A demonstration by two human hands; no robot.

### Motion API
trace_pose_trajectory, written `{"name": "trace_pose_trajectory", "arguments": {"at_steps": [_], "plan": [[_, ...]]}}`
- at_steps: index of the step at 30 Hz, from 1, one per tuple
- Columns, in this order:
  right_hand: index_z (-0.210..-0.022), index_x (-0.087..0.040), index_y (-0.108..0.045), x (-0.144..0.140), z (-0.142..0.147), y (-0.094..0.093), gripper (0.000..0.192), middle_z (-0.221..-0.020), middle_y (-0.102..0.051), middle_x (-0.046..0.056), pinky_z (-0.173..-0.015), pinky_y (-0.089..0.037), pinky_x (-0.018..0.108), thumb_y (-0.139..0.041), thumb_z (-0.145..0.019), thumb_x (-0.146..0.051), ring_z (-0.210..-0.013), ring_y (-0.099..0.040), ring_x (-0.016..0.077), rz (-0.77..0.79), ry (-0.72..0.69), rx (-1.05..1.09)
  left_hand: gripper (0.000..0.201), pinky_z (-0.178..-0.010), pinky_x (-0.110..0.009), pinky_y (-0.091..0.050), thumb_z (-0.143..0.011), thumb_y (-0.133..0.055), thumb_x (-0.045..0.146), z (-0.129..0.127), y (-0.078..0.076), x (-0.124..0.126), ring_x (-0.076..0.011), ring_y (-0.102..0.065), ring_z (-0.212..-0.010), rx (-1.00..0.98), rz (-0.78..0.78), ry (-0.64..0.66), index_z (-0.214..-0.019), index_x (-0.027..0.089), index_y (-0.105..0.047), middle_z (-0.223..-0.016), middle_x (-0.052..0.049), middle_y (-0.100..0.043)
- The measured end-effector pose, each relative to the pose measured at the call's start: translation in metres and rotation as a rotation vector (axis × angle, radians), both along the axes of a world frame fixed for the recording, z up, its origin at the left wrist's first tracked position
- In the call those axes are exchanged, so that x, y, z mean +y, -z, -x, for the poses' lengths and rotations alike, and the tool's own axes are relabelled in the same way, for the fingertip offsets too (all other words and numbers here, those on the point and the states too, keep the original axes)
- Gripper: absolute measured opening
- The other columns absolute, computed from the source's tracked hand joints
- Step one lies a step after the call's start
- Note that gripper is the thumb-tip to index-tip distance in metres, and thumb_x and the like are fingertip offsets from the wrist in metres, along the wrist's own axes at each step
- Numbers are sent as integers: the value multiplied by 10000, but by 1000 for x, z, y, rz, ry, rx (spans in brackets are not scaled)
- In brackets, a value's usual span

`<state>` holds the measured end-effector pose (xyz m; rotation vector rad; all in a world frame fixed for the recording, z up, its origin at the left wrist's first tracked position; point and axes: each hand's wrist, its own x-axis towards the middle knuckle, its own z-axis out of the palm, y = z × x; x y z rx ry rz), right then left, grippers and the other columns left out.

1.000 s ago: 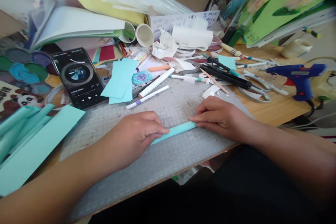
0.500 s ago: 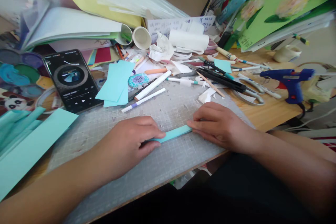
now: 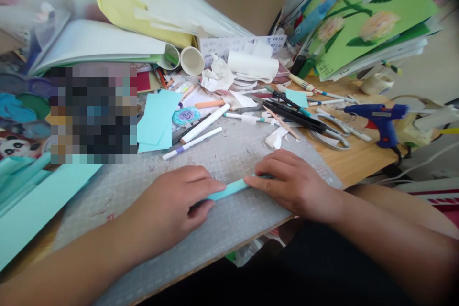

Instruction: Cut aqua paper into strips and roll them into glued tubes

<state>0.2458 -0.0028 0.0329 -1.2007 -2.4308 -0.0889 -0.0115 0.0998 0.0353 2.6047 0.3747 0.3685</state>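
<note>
We have drawn our left hand (image 3: 172,205) and right hand (image 3: 287,181) closer together, fingers pressed flat on the narrow paper strip (image 3: 229,189) near the gridded mat's (image 3: 233,153) front edge.

Two paper cups (image 3: 182,59), one glue gun (image 3: 379,116), one scissors (image 3: 332,134).

A grey cutting mat (image 3: 229,153) covers the near part of the wooden counter (image 3: 355,162). Along the mat's far edge lie two white markers (image 3: 204,124), loose turquoise sheets (image 3: 156,119) and paper scraps (image 3: 274,139). Scissors (image 3: 333,134) and a blue glue gun (image 3: 380,117) sit toward the counter's right edge. Two paper cups (image 3: 191,60) lie tipped near the far edge, beside a white roll (image 3: 253,64). Wide turquoise strips (image 3: 39,201) lie at the left edge.
</note>
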Motion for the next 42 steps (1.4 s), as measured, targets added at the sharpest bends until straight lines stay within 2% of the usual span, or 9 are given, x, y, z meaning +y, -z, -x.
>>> {"name": "trace_pose_trajectory", "arguments": {"at_steps": [3, 8, 13, 21, 27, 31, 35, 42], "plan": [[-1092, -162, -667, 1, 3, 0, 253, -918, -675, 90, -735, -484, 375, -440, -980, -164, -831, -555, 205, -21, -11, -6, 356, -667, -271, -440, -923, -428, 124, 0, 0, -2, -163, -575, -792, 11, -97, 50, -1218, 261, -573, -934, -21, -623], [-1099, -133, -662, 3, 5, 0, 250, -901, -659, 95, -733, -471, 360, -448, -973, -142, -825, -555, 199, -6, -19, 11, 370, -638, -321, -461, -909, -371, 105, 1, -5, -5, -215, -564, -773, 67, -223, 80, -1200, 196, -580, -929, -72, -616], [-1127, -172, -674, 4, 7, 0, 291, -870, -646, 86, -689, -438, 357, -422, -982, -160, -770, -511, 195, -7, -19, -6, 361, -636, -356, -473, -902, -366, 104, 2, -8, -9, -244, -565, -787, 110, -270, 63, -1172, 168, -596, -927, -92, -620], [-1144, -203, -682, 6, 14, 0, 297, -951, -668, 89, -730, -431, 381, -444, -976, -144, -807, -510, 204, -15, -27, -3, 237, -694, -341, -460, -941, -463, 187, -1, -2, -5, -221, -583, -822, 68, -141, -3, -1100, 191, -638, -905, -57, -632], [-1128, -191, -678, 13, 12, 2, 234, -997, -672, 106, -765, -462, 389, -586, -914, -212, -879, -576, 223, 107, 22, 223, 195, -668, -279, -452, -928, -494, 178, 1, -4, -6, -160, -589, -763, -82, -110, -106, -1047, 201, -647, -874, -26, -622], [-1035, -181, -676, 18, 6, -7, 150, -909, -699, 74, -742, -499, 331, -614, -903, -216, -836, -626, 189, 185, 75, 354, 154, -693, -233, -462, -922, -542, 173, 4, -4, -5, -120, -601, -780, -226, 18, -174, -1032, 236, -630, -906, 3, -624], [-945, -174, -698, 18, 2, -17, 97, -813, -702, 37, -662, -510, 252, -680, -855, -205, -733, -645, 144, 274, 130, 505, 132, -702, -240, -473, -896, -582, 178, 6, -3, -3, -131, -616, -786, -292, 81, -242, -980, 272, -624, -891, 20, -639], [-1037, -226, -746, 12, -2, -14, 229, -825, -741, 36, -616, -532, 252, -677, -864, -359, -702, -669, 150, 369, 226, 710, 108, -676, -263, -497, -883, -595, 291, 11, -5, 5, -178, -659, -814, -282, 150, -354, -973, 290, -655, -929, 4, -706]]}}
